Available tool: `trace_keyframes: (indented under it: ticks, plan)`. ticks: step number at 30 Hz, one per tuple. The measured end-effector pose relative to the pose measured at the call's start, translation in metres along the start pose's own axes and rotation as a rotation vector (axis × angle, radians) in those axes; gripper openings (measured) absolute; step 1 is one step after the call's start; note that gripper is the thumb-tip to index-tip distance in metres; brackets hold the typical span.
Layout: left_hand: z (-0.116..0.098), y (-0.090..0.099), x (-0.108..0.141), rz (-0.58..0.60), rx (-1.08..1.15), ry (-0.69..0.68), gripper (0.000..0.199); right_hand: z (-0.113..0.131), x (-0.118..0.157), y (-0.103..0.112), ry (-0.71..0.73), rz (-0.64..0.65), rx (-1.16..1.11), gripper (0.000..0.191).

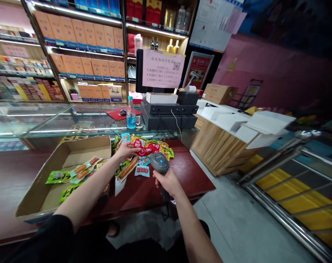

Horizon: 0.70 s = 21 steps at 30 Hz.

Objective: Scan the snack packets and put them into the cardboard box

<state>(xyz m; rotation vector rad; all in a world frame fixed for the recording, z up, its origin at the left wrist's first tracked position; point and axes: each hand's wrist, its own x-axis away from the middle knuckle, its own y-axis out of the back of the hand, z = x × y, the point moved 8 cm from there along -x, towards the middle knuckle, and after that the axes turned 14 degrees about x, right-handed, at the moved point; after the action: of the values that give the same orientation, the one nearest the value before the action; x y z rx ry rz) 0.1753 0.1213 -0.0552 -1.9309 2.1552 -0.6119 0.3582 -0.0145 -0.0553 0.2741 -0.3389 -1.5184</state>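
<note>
My right hand (168, 181) is wrapped round the handle of a dark grey barcode scanner (159, 163), its head tilted toward the snack pile. Over that pile, my left hand (126, 150) grips a red snack packet (144, 149) by its left end. Beneath and around it lie several small packets in yellow, green and blue. Nearer me are a long wrapped sausage (128, 168) and a clear-and-blue packet of reddish pieces (142, 171). Left of the pile, a shallow cardboard box (40, 182) holds green packets (58, 177) and wrapped sausages (80, 169); my left forearm hides part of it.
Behind the dark red table (182, 175) runs a glass counter (97, 118). It carries a blue-capped bottle (131, 115), a mouse (123, 112), a black cash drawer (168, 118) and a screen with a pink notice (163, 69). A metal railing (278, 182) stands at the right.
</note>
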Motion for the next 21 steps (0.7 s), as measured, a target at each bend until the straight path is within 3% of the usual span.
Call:
trace_keyframes:
  ticks: [8, 12, 17, 21]
  plan:
    - [0.005, 0.009, -0.008, 0.012, 0.024, -0.001, 0.055, 0.000, -0.004, -0.004, 0.004, 0.000, 0.024, 0.020]
    - [0.005, 0.004, -0.006, 0.041, -0.009, 0.007, 0.055, -0.001, -0.004, -0.004, 0.025, -0.004, 0.026, 0.021]
    - [-0.002, -0.001, 0.004, 0.051, -0.031, 0.008, 0.055, -0.004, -0.006, -0.004, 0.015, -0.008, 0.022, 0.022]
    - [-0.018, 0.012, 0.012, 0.043, -0.084, -0.055, 0.056, -0.001, -0.009, -0.008, 0.022, 0.014, -0.005, 0.023]
